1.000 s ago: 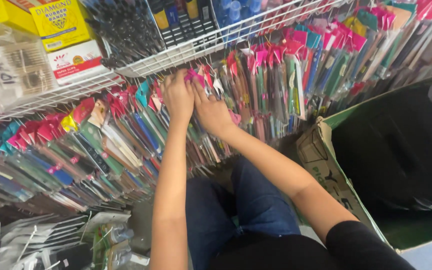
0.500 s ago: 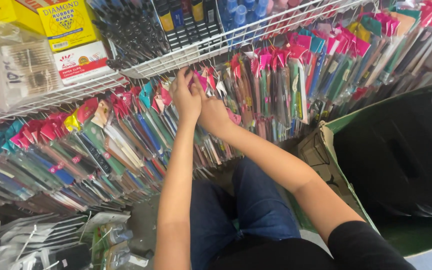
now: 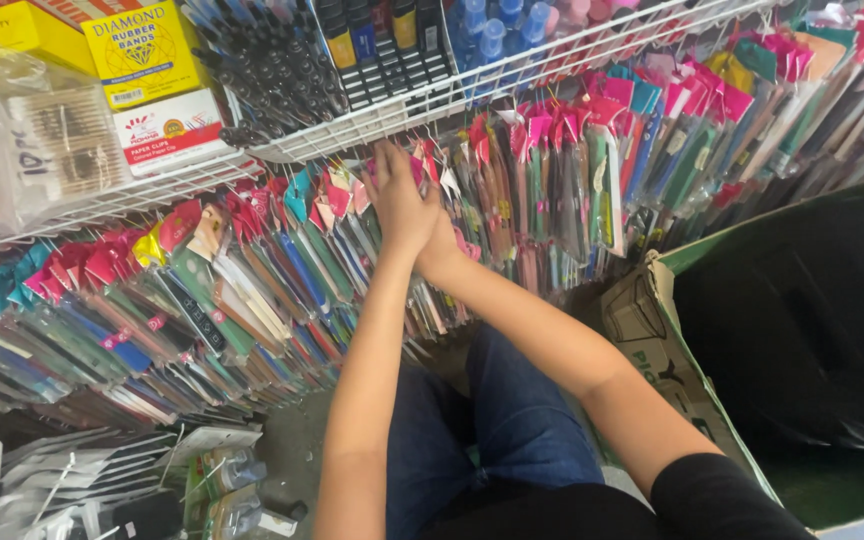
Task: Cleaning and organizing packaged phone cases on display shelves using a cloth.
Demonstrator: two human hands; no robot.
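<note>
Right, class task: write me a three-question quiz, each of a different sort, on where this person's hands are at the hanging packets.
1. True or false: both hands are raised to the row of hanging packets just under the white wire shelf.
2. Which hand lies in front, covering most of the other?
A. left hand
B. right hand
C. neither, they are far apart
3. Fill the gap: the open cardboard box stands on the person's ____ side.

Key: 1 true. 2 A. 3 right.
</note>
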